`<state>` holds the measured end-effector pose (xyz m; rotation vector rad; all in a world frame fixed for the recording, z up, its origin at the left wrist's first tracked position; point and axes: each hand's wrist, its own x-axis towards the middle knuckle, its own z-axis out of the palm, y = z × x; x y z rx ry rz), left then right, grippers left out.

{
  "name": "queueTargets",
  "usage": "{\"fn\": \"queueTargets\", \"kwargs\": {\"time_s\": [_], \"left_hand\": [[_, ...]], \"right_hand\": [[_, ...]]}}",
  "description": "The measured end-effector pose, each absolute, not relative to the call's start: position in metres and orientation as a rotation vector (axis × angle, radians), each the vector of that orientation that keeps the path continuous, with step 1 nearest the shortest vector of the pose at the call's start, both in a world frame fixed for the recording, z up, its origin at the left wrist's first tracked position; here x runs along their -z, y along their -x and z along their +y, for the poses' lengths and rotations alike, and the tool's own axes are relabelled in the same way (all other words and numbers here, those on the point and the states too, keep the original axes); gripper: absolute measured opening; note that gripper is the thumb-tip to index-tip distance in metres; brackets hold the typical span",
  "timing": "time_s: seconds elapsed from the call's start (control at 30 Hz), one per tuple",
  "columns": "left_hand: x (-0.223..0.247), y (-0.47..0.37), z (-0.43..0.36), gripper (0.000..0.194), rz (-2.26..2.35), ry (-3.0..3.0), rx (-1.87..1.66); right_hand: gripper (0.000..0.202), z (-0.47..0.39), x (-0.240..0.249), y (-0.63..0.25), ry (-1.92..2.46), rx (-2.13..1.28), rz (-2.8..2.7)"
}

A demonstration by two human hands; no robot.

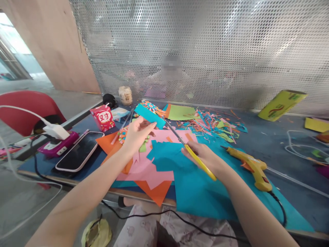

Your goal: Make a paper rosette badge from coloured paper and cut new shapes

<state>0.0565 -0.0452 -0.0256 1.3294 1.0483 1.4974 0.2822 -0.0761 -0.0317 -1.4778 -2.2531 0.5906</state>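
My left hand [140,132] pinches a blue paper strip [149,116] by its lower edge, holding it above the sheets. In my right hand [202,154] are yellow-handled scissors [196,159], their blades pointing up and left to the strip's right end. Whether the blades touch the paper is hard to tell. Beneath both hands lie pink paper [154,178], a jagged-edged blue sheet [200,192] and orange paper [155,192]. A round, multicoloured paper piece [150,107] is partly hidden behind the strip.
A yellow glue gun [250,166] lies at the right, its cord trailing off the front edge. Shredded paper [210,123] is piled behind. At the left are a phone [79,151], a purple power strip [58,144] and a red carton [102,117]. A yellow roll [281,104] leans back right.
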Motion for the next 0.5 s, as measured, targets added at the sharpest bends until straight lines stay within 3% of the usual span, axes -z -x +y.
{"fn": "queueTargets", "kwargs": {"time_s": [0.5], "left_hand": [[0.0247,-0.0573,-0.0475,0.029,1.075,-1.351,-1.409]], "right_hand": [[0.043,-0.0775,0.0291,-0.2813,1.48,-0.603,-2.253]]}}
